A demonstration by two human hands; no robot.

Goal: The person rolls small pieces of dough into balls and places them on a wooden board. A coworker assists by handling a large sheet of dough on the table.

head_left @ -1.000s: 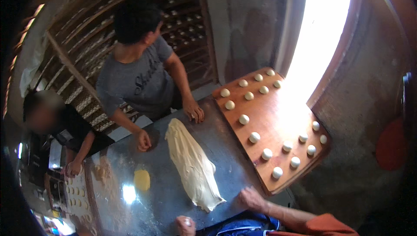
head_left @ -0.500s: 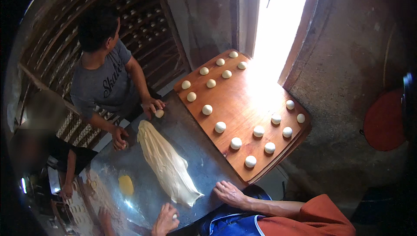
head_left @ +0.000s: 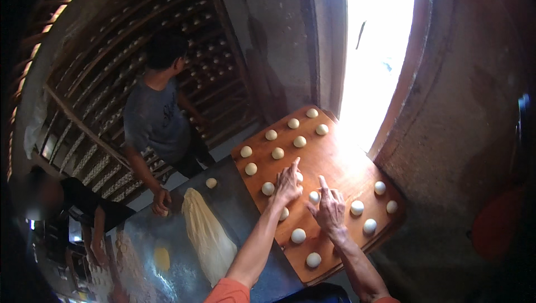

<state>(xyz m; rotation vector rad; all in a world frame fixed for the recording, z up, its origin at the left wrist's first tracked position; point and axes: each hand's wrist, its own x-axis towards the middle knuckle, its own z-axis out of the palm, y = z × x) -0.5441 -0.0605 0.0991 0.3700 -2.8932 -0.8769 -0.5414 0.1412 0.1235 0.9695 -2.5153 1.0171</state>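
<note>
Both my arms reach over the wooden board (head_left: 290,250), which holds rows of round white dough balls. My left hand (head_left: 286,187) is open, its index finger stretched forward beside a dough ball (head_left: 300,177). To its right my right hand (head_left: 330,209) is also open, index finger extended and thumb apart, with another dough ball (head_left: 314,197) between them. Whether either hand touches its ball is unclear. My right hand and forearm hide part of the board. A long pale mass of dough (head_left: 206,236) lies on the metal table (head_left: 167,230), left of my left forearm.
A person in a grey shirt (head_left: 156,116) stands across the table, looking away; one hand (head_left: 162,201) is at its edge. Another person (head_left: 84,197) works at far left by floury dough pieces. A single ball (head_left: 211,182) and a yellow patch (head_left: 162,259) lie on the table. Racks (head_left: 72,113) stand behind.
My hands have moved from the table's near edge onto the board, where two more balls now lie by them. The person in grey has straightened and drawn one hand back from the single ball.
</note>
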